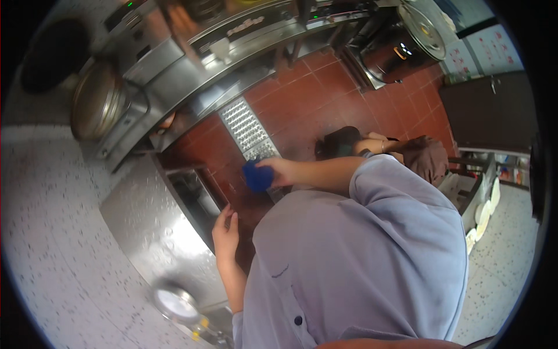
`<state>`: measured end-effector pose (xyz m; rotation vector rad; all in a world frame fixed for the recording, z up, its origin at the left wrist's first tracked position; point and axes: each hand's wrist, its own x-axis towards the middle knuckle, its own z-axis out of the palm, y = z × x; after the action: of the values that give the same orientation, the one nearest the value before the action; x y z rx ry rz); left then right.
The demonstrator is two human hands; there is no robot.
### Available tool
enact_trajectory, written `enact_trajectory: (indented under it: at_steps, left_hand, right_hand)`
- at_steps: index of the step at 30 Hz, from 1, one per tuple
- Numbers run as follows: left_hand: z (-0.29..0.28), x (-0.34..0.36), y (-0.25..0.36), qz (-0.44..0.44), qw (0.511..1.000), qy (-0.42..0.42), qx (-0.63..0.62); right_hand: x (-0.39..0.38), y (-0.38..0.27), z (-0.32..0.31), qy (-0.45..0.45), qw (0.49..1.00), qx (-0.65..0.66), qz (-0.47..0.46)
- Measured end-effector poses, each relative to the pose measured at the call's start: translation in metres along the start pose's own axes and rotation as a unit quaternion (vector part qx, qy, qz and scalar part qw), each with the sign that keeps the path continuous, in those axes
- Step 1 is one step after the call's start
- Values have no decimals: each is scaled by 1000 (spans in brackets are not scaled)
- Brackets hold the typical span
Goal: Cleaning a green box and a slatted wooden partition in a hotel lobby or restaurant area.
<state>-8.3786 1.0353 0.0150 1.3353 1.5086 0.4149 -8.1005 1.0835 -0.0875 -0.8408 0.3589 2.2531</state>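
My right hand (282, 171) is closed round a bunched blue cloth (257, 176), which hangs over the floor in front of my body. My left hand (225, 234) is held in the air beside the edge of a wet, shiny stainless steel worktop (148, 218). Its fingers are loosely stretched, the thumb stands apart, and nothing is in it. Past the cloth, a perforated metal drain cover (245, 124) is set into the red tiled floor (290, 96).
A steel cooking range (244, 35) runs along the far side, with a lidded pan (99, 104) at its left. A tall lidded pot (401, 46) stands far right, near a dark cabinet (491, 107). Another person (427, 158) is low down at my right. A round container (176, 302) sits lower left.
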Motion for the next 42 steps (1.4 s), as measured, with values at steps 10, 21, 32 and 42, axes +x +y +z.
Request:
enact_trajectory:
  at_steps: [10, 21, 32, 42]
  left_hand:
    - [8, 191, 2, -28, 914, -258, 313]
    - [192, 414, 222, 214, 775, -432, 408]
    - [419, 415, 444, 148, 689, -561, 434]
    - [649, 448, 571, 245, 623, -609, 426]
  right_hand:
    - [-33, -168, -57, 198, 949, 130, -208]
    - [-117, -251, -110, 165, 836, 332, -405]
    - [-227, -361, -261, 136, 712, 484, -490]
    - [-389, -470, -373, 207, 592, 560, -542]
